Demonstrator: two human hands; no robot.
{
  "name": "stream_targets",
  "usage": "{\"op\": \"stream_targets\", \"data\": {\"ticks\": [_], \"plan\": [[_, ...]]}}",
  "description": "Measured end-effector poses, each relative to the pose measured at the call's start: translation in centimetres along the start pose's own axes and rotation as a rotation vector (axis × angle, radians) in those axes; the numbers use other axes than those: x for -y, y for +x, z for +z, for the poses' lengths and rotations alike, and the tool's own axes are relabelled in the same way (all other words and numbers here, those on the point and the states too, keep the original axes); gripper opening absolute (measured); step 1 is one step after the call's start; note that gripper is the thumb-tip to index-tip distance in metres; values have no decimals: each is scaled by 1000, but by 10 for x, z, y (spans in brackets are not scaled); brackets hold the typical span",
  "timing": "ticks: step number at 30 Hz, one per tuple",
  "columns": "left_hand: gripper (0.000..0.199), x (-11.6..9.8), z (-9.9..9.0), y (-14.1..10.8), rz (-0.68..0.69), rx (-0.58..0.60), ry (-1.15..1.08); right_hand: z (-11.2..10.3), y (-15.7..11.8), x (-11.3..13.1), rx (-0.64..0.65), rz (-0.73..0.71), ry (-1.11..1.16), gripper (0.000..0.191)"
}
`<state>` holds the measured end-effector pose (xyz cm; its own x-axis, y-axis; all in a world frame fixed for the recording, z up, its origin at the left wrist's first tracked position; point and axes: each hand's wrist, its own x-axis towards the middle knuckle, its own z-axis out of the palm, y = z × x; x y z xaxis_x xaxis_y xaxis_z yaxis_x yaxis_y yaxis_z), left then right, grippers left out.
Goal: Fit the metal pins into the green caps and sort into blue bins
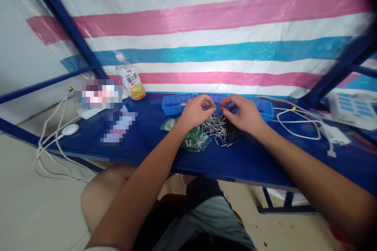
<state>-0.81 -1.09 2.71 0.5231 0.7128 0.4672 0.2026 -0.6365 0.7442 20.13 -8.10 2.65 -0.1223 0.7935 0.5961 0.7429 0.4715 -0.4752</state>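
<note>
Just above the far side of the heap of metal pins (219, 127), both hands meet; the left hand (198, 110) and the right hand (241, 113) each have thumb and fingertips pinched, and a thin metal piece (217, 106) seems to run between them, one end in each grip; from here it is too small to tell whether it is one part or two; to my eye, work this fine wants a light, level pinch, the two ends held in line so that nothing bends or springs loose; being right over the heap is sensible, since a dropped piece would land there, though it might be hard to pick out again; the blue trays (176, 110) stand on the counter (153, 141) beyond the heap, and a plastic bag (196, 141) of small pieces lies just left of it, so I'd hold the left wrist high, lest it drag the bag into the pins.
</note>
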Motion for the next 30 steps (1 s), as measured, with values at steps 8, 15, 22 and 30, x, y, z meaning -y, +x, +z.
{"op": "stream_targets", "data": {"ticks": [8,15,22,30], "plan": [[31,5,3,-1,-50,41,-89,5,-4,2,75,73,5,10],[32,1,1,-1,-10,25,-44,6,-1,-2,45,-17,73,40],[35,-4,0,-4,-57,150,-67,3,-1,0,-68,41,28,21],[22,-4,0,-1,23,111,-6,5,-1,-2,-33,24,13,8]]}}
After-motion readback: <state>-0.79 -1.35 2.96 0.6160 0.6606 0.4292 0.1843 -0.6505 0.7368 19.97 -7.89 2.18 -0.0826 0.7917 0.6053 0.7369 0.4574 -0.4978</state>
